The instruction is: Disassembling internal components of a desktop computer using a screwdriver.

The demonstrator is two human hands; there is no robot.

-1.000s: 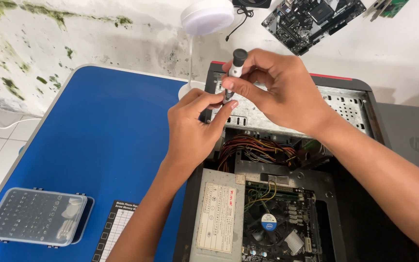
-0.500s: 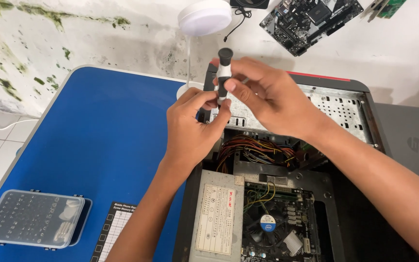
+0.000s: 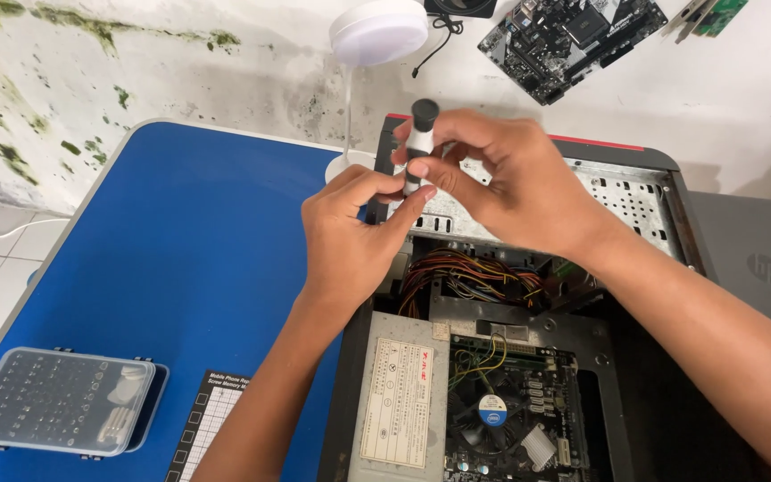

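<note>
Near the top centre of the frame, both hands met over the open computer case (image 3: 644, 165). The right hand (image 3: 510, 183) was closed around a small screwdriver (image 3: 420, 134) with a white barrel and a black cap, held nearly upright, thumb and forefinger pinching its lower part. The left hand (image 3: 350, 236) came up from below with its fingertips closed on the tool's lower end, which the fingers hid, so whether a bit sat there could not be told.

Doing this well probably called for holding the barrel steady with the right hand while the left worked only at the tip, and for keeping both hands over the case or the blue table (image 3: 162, 250) so that any small part that slipped would stay in reach.

At lower left lay a clear plastic bit case (image 3: 55, 402), lid shut, beside a gridded mat (image 3: 211, 424). A white desk lamp (image 3: 377, 31) stood at the top of the frame, and the power supply (image 3: 399, 402) sat at the bottom centre.
</note>
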